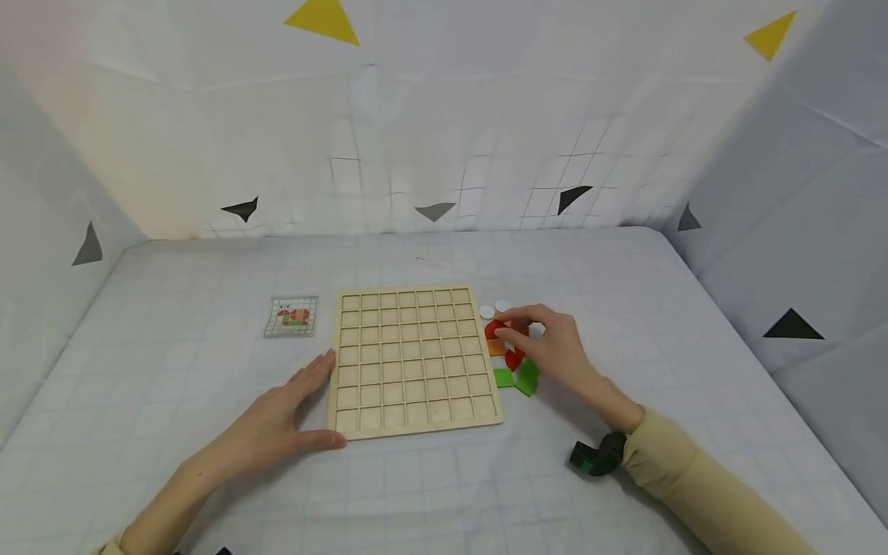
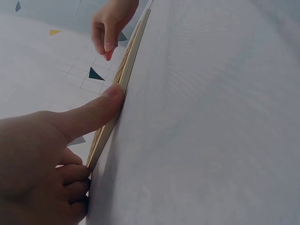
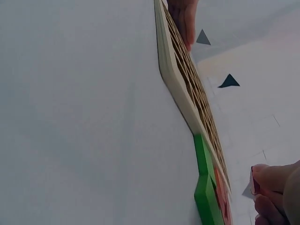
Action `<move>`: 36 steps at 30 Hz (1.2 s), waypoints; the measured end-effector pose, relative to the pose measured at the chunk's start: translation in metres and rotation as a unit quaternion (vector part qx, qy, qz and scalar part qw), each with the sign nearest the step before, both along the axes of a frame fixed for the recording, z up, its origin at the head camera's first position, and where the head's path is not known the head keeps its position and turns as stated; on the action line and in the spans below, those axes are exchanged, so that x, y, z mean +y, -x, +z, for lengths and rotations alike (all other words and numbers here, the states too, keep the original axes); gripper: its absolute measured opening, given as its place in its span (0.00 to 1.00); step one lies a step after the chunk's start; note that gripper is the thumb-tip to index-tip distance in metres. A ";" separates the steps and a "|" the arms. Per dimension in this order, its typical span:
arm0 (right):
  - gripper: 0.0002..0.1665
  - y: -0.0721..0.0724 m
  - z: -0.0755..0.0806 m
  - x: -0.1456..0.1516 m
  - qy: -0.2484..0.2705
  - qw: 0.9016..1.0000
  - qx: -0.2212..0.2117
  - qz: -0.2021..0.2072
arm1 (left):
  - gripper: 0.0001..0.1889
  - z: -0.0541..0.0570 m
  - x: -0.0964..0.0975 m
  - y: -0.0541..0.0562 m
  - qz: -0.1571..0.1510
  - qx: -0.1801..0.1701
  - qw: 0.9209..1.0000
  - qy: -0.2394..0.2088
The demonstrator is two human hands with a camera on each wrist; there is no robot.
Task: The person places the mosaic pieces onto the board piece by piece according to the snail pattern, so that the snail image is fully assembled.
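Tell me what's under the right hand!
Beside the right hand, a loose red piece and an orange piece peek out. The head view can't show what the hand covers.

You had two hands (image 1: pixel 280 420), one wooden grid board (image 1: pixel 414 358) of forty-nine squares (image 1: pixel 393 372), one pattern card (image 1: pixel 292 317) and at least two white discs (image 1: pixel 487 312), two green blocks (image 1: pixel 504 378) and two red pieces (image 1: pixel 513 360), overlap hiding exact totals. Two yellow triangles (image 1: pixel 324 21) and six black or grey triangles (image 1: pixel 793 326) surrounded you.
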State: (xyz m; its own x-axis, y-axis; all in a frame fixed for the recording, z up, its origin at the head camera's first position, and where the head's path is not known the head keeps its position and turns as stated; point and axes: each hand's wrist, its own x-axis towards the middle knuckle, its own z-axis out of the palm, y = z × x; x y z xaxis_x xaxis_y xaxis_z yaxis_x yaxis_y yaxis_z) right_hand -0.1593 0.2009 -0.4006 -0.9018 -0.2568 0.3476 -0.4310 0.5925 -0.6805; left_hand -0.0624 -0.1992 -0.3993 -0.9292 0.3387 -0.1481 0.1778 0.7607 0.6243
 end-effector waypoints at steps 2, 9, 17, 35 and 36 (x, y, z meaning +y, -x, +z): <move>0.14 0.001 0.002 -0.007 0.004 1.000 -0.002 0.006 | 0.61 0.000 0.000 0.000 0.002 -0.001 1.000 0.002; 0.13 0.005 0.003 -0.031 0.017 1.000 -0.018 0.017 | 0.61 0.002 0.000 0.000 0.001 0.003 1.000 0.002; 0.11 0.011 -0.002 -0.055 0.007 0.999 -0.008 0.032 | 0.61 0.002 0.000 -0.002 -0.004 0.005 1.000 -0.005; 0.12 0.012 -0.022 -0.070 -0.012 0.996 0.073 0.056 | 0.61 0.002 0.000 -0.002 -0.011 0.014 1.000 0.008; 0.13 0.012 -0.023 -0.070 -0.016 0.995 0.076 0.058 | 0.61 0.002 -0.001 -0.002 -0.011 0.015 1.000 0.008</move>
